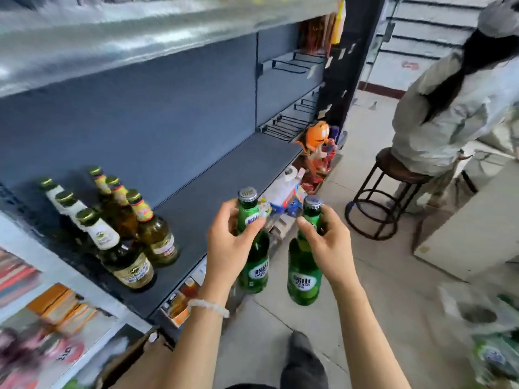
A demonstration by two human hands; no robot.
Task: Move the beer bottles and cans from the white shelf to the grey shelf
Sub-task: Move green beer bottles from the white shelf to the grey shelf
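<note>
My left hand [229,245] grips the neck of a green beer bottle [254,272] with a silver cap. My right hand [327,240] grips the neck of a second green beer bottle [304,276]. Both bottles hang upright in the air just off the front edge of the grey shelf [213,192]. On that shelf's left end stand several brown and pale-labelled beer bottles [126,234] with gold caps, grouped close together. The white shelf is not clearly in view.
A person sits on a round dark stool [393,192] at the right, beside a pale counter [463,234]. Snack packs and an orange toy [316,138] fill the lower shelves to the right. A white shelf unit with goods [56,304] stands at lower left. Green packs [494,357] lie at bottom right.
</note>
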